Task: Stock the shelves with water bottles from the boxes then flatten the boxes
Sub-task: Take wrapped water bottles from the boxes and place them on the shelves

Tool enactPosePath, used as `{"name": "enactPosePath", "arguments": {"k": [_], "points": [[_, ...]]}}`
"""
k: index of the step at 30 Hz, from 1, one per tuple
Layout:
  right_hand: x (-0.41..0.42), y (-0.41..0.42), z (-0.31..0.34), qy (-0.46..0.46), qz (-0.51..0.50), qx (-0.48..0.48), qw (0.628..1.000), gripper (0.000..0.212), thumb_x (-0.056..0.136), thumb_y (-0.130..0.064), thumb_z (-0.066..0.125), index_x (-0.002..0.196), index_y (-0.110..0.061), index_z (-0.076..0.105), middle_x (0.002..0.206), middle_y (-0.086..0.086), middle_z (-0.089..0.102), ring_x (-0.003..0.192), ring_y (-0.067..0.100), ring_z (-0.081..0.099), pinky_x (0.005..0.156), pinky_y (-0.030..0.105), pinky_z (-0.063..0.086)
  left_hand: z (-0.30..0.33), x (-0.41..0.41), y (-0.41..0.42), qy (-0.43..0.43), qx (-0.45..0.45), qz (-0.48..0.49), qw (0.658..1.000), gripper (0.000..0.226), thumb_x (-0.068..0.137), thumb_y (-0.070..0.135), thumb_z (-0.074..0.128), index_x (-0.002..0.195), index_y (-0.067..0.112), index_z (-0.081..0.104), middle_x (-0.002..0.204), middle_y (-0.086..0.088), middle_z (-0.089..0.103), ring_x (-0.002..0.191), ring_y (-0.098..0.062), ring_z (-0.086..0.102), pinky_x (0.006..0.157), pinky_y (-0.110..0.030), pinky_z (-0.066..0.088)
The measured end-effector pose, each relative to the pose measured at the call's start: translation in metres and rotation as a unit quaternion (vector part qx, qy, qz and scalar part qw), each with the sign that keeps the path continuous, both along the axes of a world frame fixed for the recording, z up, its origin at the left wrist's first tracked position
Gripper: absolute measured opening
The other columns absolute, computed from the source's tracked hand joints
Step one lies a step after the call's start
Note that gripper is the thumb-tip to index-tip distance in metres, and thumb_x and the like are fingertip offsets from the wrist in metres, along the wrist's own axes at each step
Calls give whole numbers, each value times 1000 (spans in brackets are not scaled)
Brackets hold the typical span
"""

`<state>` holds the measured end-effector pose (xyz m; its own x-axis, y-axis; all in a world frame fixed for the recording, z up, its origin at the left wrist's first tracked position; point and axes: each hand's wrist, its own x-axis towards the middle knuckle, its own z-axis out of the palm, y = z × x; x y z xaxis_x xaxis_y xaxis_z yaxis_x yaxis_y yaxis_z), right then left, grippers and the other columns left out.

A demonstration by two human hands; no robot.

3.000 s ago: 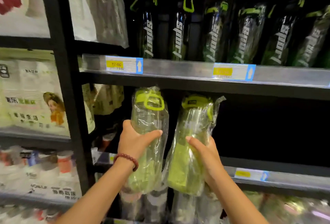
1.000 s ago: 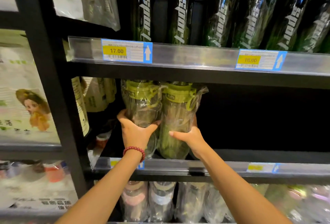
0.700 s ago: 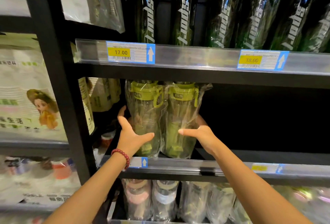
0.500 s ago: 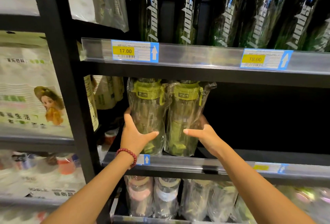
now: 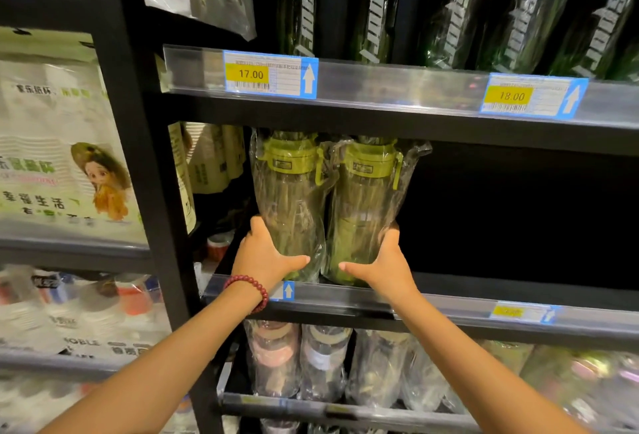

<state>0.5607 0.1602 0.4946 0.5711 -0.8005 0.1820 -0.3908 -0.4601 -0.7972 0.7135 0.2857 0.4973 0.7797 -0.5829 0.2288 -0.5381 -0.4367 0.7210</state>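
Bottles (image 5: pixel 325 205) upright on shelf (image 5: pixel 449 298) — left hand (image 5: pixel 266 257), right hand (image 5: pixel 380 264) each gripping one.

Both your bare forearms reach up and forward, nearly parallel. Your left hand (image 5: pixel 264 257), red beaded bracelet (image 5: pixel 249 290) on its wrist, cups around with thumb pointing inward. Your right hand (image 5: pixel 378 262) mirrors it, thumb stretched toward the left one.

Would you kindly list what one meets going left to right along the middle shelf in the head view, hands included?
Black upright post → left hand → left green-capped bottle → right green-capped bottle → right hand → dark bare stretch of shelf.
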Motion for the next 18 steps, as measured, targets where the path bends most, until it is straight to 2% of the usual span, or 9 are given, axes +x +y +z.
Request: {"name": "enactPosePath", "arguments": {"k": [2,7,9,11,12,13,14,16,18], "points": [[3,1,0,6,-16,-8,1000,75,72,-28,82,119,-7,28,138,12,40,125,25,44,87,25,36,0,0,-3,-6,3,8,1000,77,58,46,86,98,17,28,109,-9,55,98,-27,57,77,-38,52],[14,-3,0,18,-45,-9,999,69,72,-32,82,115,-8,33,126,12,52,113,29,54,84,33,46,2,6,-12,8,8,16,1000,75,60,44,86,103,12,34,107,-8,54,98,-27,57,77,-35,51],[23,-6,0,48,-55,-18,997,62,72,-37,81,109,-6,42,110,11,58,99,27,59,74,32,48,4,11,-16,35,14,16,999,69,62,41,86,101,8,39,96,-3,51,92,-24,55,69,-31,47],[32,-10,0,74,-65,-25,995,52,72,-42,80,94,-5,51,89,10,61,80,24,61,63,35,46,8,17,-19,53,21,16,998,56,63,40,85,84,9,42,81,-1,49,77,-19,52,57,-28,42],[36,-13,0,79,-65,-17,995,51,72,-43,79,93,-4,55,85,11,62,77,25,61,62,36,46,9,20,-22,60,17,13,998,52,64,38,86,79,9,44,79,-5,52,74,-20,53,57,-30,44],[40,-16,0,83,-61,-4,995,54,72,-44,79,99,-1,58,87,12,65,80,26,63,63,36,47,8,25,-25,69,3,6,998,50,64,34,86,85,7,50,87,-10,58,80,-24,57,66,-32,49],[45,-19,0,89,-58,12,994,59,73,-43,78,108,1,58,94,12,67,86,26,64,65,34,49,6,30,-28,80,-24,1,997,56,63,29,87,101,5,54,102,-14,61,94,-28,59,78,-33,49],[54,-24,0,75,-45,48,995,64,77,-38,76,123,0,53,114,13,65,105,28,62,85,34,51,0,43,-34,106,-77,-8,991,87,61,25,88,133,9,42,129,-13,54,118,-29,52,95,-32,42],[64,-28,-1,10,-32,58,998,74,75,-29,79,133,-8,39,130,11,56,117,29,55,98,34,46,-2,53,-41,102,-101,-9,990,99,61,24,88,142,14,33,139,-11,47,126,-29,46,102,-33,38]]}}
